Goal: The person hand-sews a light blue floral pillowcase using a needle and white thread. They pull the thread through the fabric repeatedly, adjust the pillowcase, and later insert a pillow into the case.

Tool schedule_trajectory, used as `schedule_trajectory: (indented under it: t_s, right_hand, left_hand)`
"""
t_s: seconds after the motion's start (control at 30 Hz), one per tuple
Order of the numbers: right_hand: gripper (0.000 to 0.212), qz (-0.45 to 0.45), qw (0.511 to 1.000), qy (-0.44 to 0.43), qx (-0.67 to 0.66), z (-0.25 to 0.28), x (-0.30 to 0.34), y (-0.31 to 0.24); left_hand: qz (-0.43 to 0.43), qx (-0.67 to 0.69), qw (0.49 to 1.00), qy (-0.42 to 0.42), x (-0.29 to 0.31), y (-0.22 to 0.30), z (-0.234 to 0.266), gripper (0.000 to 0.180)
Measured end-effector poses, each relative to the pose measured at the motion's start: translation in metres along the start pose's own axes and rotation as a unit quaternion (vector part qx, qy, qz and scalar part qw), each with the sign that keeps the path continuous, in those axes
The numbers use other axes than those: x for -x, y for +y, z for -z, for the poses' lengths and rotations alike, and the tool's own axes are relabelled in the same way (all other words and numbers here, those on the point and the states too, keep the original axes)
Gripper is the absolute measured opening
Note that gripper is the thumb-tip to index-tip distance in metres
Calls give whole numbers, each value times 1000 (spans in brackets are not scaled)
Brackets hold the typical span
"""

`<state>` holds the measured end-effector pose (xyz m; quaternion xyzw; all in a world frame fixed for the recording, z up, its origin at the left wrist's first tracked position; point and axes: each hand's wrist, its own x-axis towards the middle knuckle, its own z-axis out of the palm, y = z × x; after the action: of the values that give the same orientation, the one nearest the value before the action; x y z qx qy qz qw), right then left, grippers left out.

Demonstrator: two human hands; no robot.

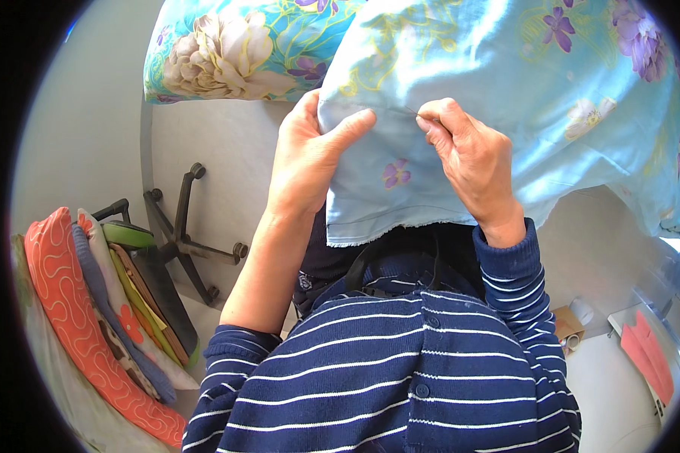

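A light blue floral cloth, its inner side facing up, spreads over my lap and off to the right. My left hand is closed on its left edge, with the thumb on top and the other fingers mostly hidden underneath. Just right of that thumb, my right hand pinches a thin dark sewing needle between thumb and forefinger. The needle points toward my left thumb, close above the cloth; whether its tip touches the fabric is too fine to tell. Along the near side, the cloth has a frayed raw edge.
Bright turquoise flowered fabric lies beyond my left hand. On the left are a wheeled chair base and a stack of folded fabrics or cushions, including an orange one. A small cardboard box sits at right.
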<state>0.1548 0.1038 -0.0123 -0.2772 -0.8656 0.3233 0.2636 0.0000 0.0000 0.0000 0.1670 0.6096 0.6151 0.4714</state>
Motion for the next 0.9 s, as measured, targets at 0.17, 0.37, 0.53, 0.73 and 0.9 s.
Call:
schedule_trajectory:
  t_s: [0.17, 0.37, 0.53, 0.73, 0.9]
  right_hand:
    - [8, -35, 998, 23, -35, 8, 6, 6]
    - [11, -31, 998, 52, 0, 17, 9, 5]
    - [11, -2, 999, 45, 12, 19, 7, 1]
    - [12, -18, 999, 32, 26, 15, 5, 3]
    - [11, -32, 999, 13, 28, 15, 3, 0]
  left_hand:
    - [46, -3, 999, 4, -4, -3, -2, 37]
    - [4, 142, 990, -15, 4, -7, -19, 35]
    - [27, 190, 981, -35, 4, -10, -17, 34]
    - [1, 139, 990, 10, 3, -14, -21, 32]
    - [19, 148, 989, -18, 2, -14, -14, 31]
